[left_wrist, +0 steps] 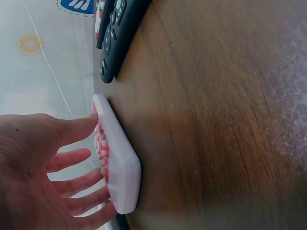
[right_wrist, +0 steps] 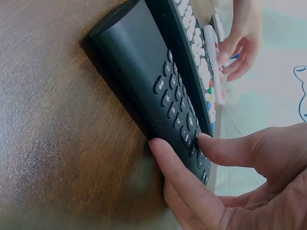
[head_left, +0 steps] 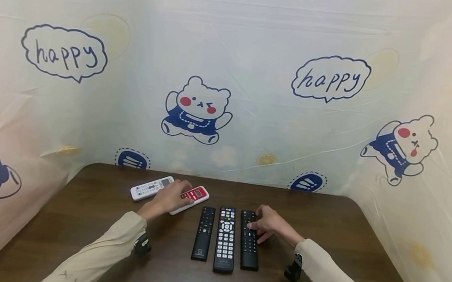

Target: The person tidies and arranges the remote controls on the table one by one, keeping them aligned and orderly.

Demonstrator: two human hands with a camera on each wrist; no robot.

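From where I stand, both arms reach in over the brown worktop, each in a pale sleeve with a small black device at the wrist. The left hand is spread wide across the red-and-white remote, the thumb touching its edge and the fingers splayed along the other side; that remote lies slantwise, left of the dark row. Just beside it, further left, lies the white remote, tilted much the same way. The right hand is held narrow, pinching the right-hand black remote, one fingertip on its buttons and another at its right edge. That remote lies on the wood at the right end of a row of three, its buttons facing up. Near it, in the middle, is the longer remote with white buttons, a few coloured keys at its far end, and on the left the slim black remote. Behind the worktop hangs a pale cloth printed with winking bears and the word "happy" in cloud-shaped bubbles.
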